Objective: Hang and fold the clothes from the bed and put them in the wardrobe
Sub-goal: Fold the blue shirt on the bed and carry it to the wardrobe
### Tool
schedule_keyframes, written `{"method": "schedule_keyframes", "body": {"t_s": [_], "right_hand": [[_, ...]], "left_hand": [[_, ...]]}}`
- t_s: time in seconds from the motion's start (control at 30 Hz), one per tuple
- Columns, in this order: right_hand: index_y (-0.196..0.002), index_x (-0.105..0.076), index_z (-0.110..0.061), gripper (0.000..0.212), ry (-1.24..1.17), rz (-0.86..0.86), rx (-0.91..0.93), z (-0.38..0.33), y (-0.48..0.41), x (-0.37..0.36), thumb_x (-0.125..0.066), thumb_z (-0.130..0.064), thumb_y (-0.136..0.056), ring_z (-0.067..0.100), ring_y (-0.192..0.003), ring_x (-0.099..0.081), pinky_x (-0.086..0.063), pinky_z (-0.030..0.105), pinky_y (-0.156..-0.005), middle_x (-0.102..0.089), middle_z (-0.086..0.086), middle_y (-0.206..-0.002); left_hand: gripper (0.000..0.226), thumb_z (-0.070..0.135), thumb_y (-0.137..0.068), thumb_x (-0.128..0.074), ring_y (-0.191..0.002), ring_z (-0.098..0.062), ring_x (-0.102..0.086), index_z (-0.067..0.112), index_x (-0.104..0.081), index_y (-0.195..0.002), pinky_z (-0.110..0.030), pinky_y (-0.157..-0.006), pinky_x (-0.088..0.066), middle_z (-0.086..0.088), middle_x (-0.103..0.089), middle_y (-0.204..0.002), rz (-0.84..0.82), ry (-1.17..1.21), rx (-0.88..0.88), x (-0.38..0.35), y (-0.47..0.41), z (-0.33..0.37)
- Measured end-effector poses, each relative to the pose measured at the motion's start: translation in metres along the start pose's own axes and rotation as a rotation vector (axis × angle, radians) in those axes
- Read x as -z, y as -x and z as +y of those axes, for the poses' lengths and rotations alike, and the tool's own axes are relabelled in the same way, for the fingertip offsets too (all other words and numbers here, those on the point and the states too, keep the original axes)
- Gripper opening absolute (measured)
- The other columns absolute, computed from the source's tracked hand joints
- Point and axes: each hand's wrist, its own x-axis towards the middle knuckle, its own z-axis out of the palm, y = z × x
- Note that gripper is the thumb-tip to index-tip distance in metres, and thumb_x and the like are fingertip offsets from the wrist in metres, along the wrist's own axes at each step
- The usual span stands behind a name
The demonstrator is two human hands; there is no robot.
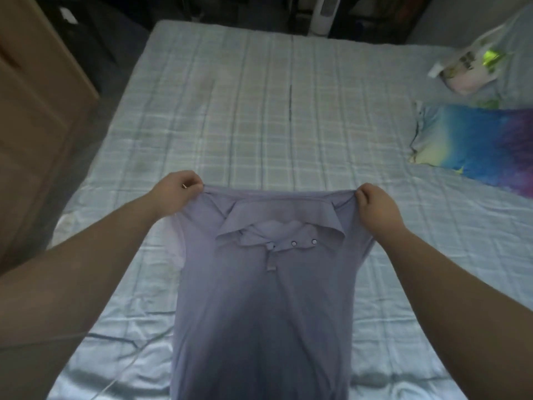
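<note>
A lavender polo shirt [259, 298] with a collar and snap buttons hangs stretched out in front of me above the bed [259, 111]. My left hand [176, 192] pinches its left shoulder. My right hand [375, 203] pinches its right shoulder. The shirt's front faces me and its lower part runs out of the bottom of the view. A pale sleeve shows behind the shirt's left edge.
The bed carries a light blue checked sheet. A blue, yellow and purple pillow [476, 145] lies at the right, with a white plastic bag [467, 67] behind it. A wooden wardrobe door [31, 116] stands at the left. A white fan [320, 15] stands beyond the bed.
</note>
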Motion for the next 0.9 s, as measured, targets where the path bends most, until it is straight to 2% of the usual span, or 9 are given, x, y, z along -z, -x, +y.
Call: {"method": "schedule_keyframes", "body": {"t_s": [0.13,0.23,0.33,0.47,0.57,0.67,0.77,0.8,0.9], "right_hand": [[-0.083,-0.047,-0.014,0.025,0.146,0.034,-0.028,0.011,-0.056,-0.053,-0.038,-0.026,-0.103,0.033,-0.077,-0.051,-0.044,0.045,-0.069,-0.049,0.009,-0.084],[-0.088,-0.049,-0.010,0.020,0.257,0.055,-0.039,0.030,-0.098,-0.109,-0.039,-0.021,-0.102,0.036,-0.078,-0.053,-0.037,0.041,-0.065,-0.048,0.009,-0.080],[-0.088,-0.049,-0.012,0.014,0.336,0.031,-0.032,0.058,-0.130,-0.174,-0.041,-0.018,-0.098,0.038,-0.080,-0.054,-0.032,0.040,-0.067,-0.055,0.014,-0.081],[-0.088,-0.050,-0.012,0.013,0.393,-0.020,0.003,0.103,-0.152,-0.253,-0.044,-0.018,-0.098,0.042,-0.087,-0.055,-0.032,0.042,-0.068,-0.057,0.019,-0.089],[-0.091,-0.054,-0.006,0.018,0.334,0.005,0.059,0.133,-0.153,-0.292,-0.045,-0.019,-0.101,0.046,-0.087,-0.052,-0.038,0.047,-0.070,-0.056,0.026,-0.093],[-0.097,-0.059,-0.004,0.026,0.337,0.070,0.095,0.144,-0.149,-0.303,-0.044,-0.026,-0.098,0.047,-0.090,-0.051,-0.038,0.049,-0.074,-0.056,0.027,-0.099],[-0.105,-0.062,-0.007,0.020,0.302,0.031,0.050,0.137,-0.149,-0.290,-0.055,-0.020,-0.092,0.045,-0.100,-0.050,-0.039,0.050,-0.085,-0.056,0.024,-0.108],[-0.107,-0.063,-0.007,0.025,0.243,0.028,0.042,0.132,-0.149,-0.283,-0.054,-0.018,-0.087,0.045,-0.103,-0.050,-0.039,0.050,-0.089,-0.056,0.023,-0.111],[-0.111,-0.066,-0.006,0.041,0.042,0.150,0.148,0.106,-0.139,-0.262,-0.043,-0.013,-0.078,0.040,-0.111,-0.053,-0.036,0.036,-0.101,-0.062,0.018,-0.117]], "left_hand": [[0.011,0.021,-0.098,-0.055,-0.078,-0.023,-0.055,0.018,-0.059,-0.088,-0.031,-0.064,-0.034,-0.003,-0.062,-0.082,0.115,-0.136,0.047,-0.044,-0.078,-0.034],[0.013,0.026,-0.100,-0.051,-0.077,-0.030,-0.057,0.019,-0.056,-0.091,-0.036,-0.068,-0.040,-0.002,-0.059,-0.076,0.178,-0.228,0.068,-0.085,-0.124,-0.078],[0.013,0.025,-0.102,-0.048,-0.074,-0.034,-0.060,0.017,-0.055,-0.093,-0.038,-0.067,-0.038,-0.007,-0.060,-0.074,0.244,-0.357,0.040,-0.127,-0.159,-0.129],[0.016,0.025,-0.102,-0.045,-0.081,-0.039,-0.058,0.016,-0.054,-0.092,-0.043,-0.069,-0.037,-0.012,-0.062,-0.083,0.244,-0.539,-0.012,-0.175,-0.190,-0.185],[0.018,0.027,-0.101,-0.048,-0.083,-0.040,-0.056,0.013,-0.057,-0.093,-0.047,-0.069,-0.040,-0.016,-0.060,-0.090,0.275,-0.658,-0.097,-0.199,-0.199,-0.218],[0.023,0.035,-0.099,-0.049,-0.088,-0.039,-0.053,0.014,-0.060,-0.096,-0.048,-0.073,-0.042,-0.017,-0.058,-0.096,0.314,-0.691,-0.124,-0.206,-0.197,-0.231],[0.023,0.034,-0.095,-0.056,-0.101,-0.042,-0.053,0.014,-0.064,-0.105,-0.048,-0.084,-0.041,-0.019,-0.060,-0.108,0.333,-0.660,-0.013,-0.195,-0.200,-0.223],[0.028,0.032,-0.094,-0.053,-0.106,-0.043,-0.053,0.012,-0.065,-0.110,-0.048,-0.089,-0.041,-0.020,-0.060,-0.112,0.317,-0.631,0.011,-0.187,-0.202,-0.217],[0.041,0.017,-0.087,-0.044,-0.116,-0.043,-0.054,0.002,-0.064,-0.119,-0.041,-0.104,-0.035,-0.024,-0.062,-0.118,0.279,-0.475,-0.149,-0.173,-0.199,-0.178]]}}
